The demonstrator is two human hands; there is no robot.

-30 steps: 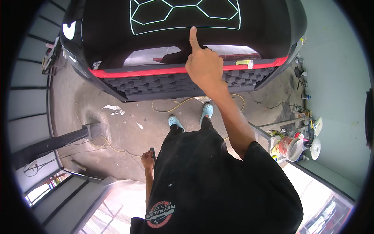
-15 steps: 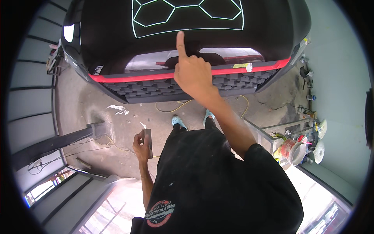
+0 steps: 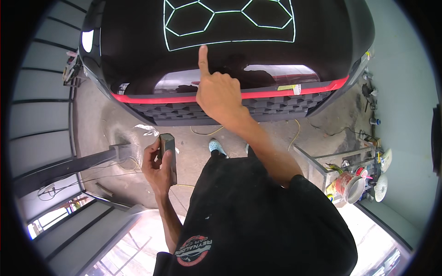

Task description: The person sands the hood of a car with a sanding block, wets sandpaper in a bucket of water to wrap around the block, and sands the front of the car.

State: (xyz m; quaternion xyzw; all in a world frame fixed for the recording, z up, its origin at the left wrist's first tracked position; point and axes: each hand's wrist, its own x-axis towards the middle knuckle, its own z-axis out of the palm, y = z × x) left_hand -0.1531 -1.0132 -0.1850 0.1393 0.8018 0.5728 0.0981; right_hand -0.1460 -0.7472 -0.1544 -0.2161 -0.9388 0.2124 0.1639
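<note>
My right hand (image 3: 220,94) reaches over the front of a black car hood (image 3: 131,46), its index finger stretched out and the other fingers curled, with nothing in it. Its fingertip is at or just below the bottom line of a pale glowing hexagon pattern (image 3: 189,33) on the hood; I cannot tell whether it touches the surface. Off to the left of my body, my left hand (image 3: 155,168) is closed around a long dark grey block (image 3: 166,143) with bevelled edges. The block stands roughly upright, its lower part partly behind the thumb.
A red strip (image 3: 142,99) edges the hood above the dark grille (image 3: 271,106). Right: a metal-framed stand (image 3: 313,158) and a bucket (image 3: 353,189). Left: a dark beam (image 3: 69,170) with cables. A yellow hose (image 3: 202,134) and crumpled silvery scrap (image 3: 147,129) lie on the floor.
My right fingertip has moved left along the pattern's bottom line. My left hand has raised and turned the block, so its end now shows. The view has shifted slightly.
</note>
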